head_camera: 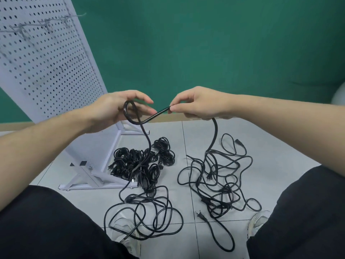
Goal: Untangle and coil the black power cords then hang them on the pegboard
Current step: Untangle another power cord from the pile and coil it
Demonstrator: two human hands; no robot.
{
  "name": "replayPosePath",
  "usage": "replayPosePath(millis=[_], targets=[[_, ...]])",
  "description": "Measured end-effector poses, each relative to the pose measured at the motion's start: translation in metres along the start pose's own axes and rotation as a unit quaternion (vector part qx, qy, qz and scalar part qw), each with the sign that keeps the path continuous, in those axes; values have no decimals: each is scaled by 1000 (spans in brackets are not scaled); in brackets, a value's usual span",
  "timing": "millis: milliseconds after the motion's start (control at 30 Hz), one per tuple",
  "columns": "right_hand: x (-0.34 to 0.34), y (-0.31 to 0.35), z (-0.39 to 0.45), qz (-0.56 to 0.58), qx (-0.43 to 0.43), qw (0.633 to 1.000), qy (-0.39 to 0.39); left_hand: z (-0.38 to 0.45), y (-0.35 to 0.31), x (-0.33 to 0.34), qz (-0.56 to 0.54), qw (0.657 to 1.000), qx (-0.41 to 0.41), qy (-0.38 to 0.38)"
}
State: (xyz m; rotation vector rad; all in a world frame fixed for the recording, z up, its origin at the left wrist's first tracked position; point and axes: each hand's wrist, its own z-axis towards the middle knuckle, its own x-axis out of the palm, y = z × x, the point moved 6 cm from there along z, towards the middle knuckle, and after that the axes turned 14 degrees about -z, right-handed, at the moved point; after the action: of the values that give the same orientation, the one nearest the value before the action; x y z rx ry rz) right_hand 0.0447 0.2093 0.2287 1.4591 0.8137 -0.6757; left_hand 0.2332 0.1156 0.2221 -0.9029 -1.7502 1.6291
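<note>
Left hand [119, 107] cups a small loop of black cord [149, 119], grip seemingly loose; right hand [197, 104] pinches it taut.

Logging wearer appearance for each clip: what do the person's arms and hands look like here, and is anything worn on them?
Both forearms are bare to the frame edge, no sleeves in view. The left hand and right hand wear no gloves, and no rings, watch or wristband show. Fingernails look short and plain. Lower down, black trousers cover both legs.
</note>
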Motion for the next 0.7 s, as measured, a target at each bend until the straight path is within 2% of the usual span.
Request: replayPosePath(millis=[100,233,300,367,400,467,600,700], targets=[[4,1,0,-44,-4,999,15,1,1,16,4,997,-46,63],[8,10,3,-68,-23,997,-13,6,18,54,145,976,-128,103],[10,10,4,-50,-13,999,-2,8,15,65,208,970,-86,91],[11,4,2,6,13,1000,21,10,3,59,255,966,-16,32],[12,1,0,44,25,998,37,10,-3,53,245,969,13,5],[16,-8,-4,99,37,991,79,11,-10,44,153,986,57,-21],[23,-25,-11,115,5,979,166,10,-11,21,24,995,84,-52],[20,-37,-12,100,-3,982,160,8,-7,4,-30,994,81,-71]])
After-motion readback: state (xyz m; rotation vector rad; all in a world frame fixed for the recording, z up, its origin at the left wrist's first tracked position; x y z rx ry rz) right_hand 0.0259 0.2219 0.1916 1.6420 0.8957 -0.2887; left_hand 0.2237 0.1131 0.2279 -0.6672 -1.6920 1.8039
